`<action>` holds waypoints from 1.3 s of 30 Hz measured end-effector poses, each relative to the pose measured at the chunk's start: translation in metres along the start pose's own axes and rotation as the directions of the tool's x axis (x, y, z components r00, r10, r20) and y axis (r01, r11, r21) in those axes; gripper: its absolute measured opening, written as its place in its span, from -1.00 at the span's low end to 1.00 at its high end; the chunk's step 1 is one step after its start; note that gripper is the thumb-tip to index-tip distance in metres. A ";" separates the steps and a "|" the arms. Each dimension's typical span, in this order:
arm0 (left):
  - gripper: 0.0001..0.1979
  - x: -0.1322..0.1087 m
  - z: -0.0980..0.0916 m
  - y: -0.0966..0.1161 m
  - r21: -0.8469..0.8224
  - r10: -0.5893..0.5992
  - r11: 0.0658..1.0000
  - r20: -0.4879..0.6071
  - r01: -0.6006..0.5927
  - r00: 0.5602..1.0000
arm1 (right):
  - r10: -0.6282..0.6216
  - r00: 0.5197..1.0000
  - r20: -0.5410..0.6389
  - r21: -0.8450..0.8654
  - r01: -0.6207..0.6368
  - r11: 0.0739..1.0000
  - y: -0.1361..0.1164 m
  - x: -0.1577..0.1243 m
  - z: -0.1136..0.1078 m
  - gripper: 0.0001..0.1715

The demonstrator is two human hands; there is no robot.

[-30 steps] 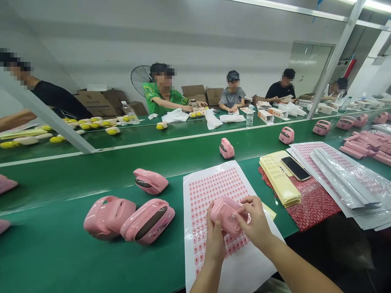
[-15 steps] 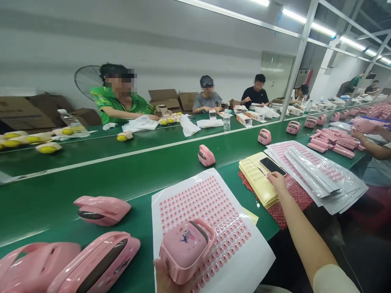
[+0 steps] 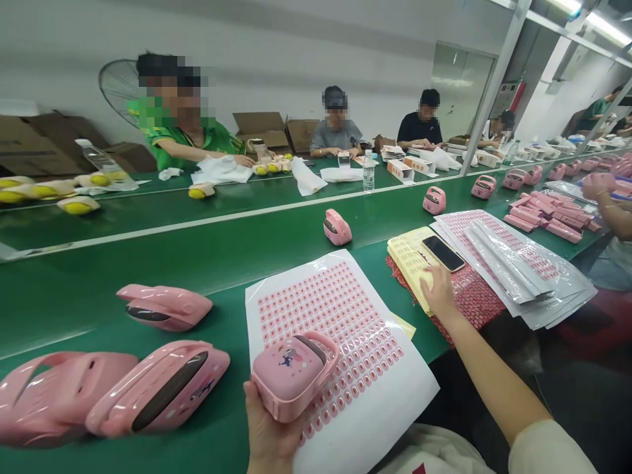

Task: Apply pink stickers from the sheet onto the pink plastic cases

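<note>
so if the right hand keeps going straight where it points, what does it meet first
Probably the yellow stack: the right hand looks at or just over its near edge. The phone on the stack would come next, though depth is unclear.

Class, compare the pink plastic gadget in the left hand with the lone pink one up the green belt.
The held pink plastic gadget is gripped in the left hand; the lone pink gadget rests untouched on the green belt. The held one shows a cartoon print, the lone one a dark window. Both are pink and rounded.
</note>
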State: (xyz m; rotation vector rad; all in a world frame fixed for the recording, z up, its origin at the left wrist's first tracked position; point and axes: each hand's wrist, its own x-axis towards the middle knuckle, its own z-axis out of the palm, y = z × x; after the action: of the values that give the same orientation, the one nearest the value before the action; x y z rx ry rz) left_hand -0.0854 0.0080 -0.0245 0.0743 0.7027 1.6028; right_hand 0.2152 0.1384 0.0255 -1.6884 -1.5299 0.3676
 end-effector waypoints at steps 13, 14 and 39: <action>-0.55 -0.014 0.009 0.016 0.011 -0.095 0.995 -0.082 0.096 0.992 | -0.523 0.676 0.519 0.179 0.512 0.840 0.018 -0.123 0.001 -0.62; -0.54 -0.015 0.009 0.017 0.019 -0.093 0.995 -0.082 0.095 0.992 | -0.526 0.673 0.519 0.194 0.507 0.840 0.018 -0.125 0.000 -0.62; -0.42 -0.035 0.077 -0.056 -0.236 -0.063 0.967 0.146 0.096 0.987 | -0.084 0.980 0.182 0.762 -0.086 0.642 -0.111 -0.131 0.034 -0.76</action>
State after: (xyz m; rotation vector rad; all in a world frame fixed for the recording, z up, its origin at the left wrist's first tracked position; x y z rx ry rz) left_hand 0.0040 0.0058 0.0234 -0.0224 0.3949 1.5781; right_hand 0.0858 0.0223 0.0448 -0.9710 -1.2228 1.0613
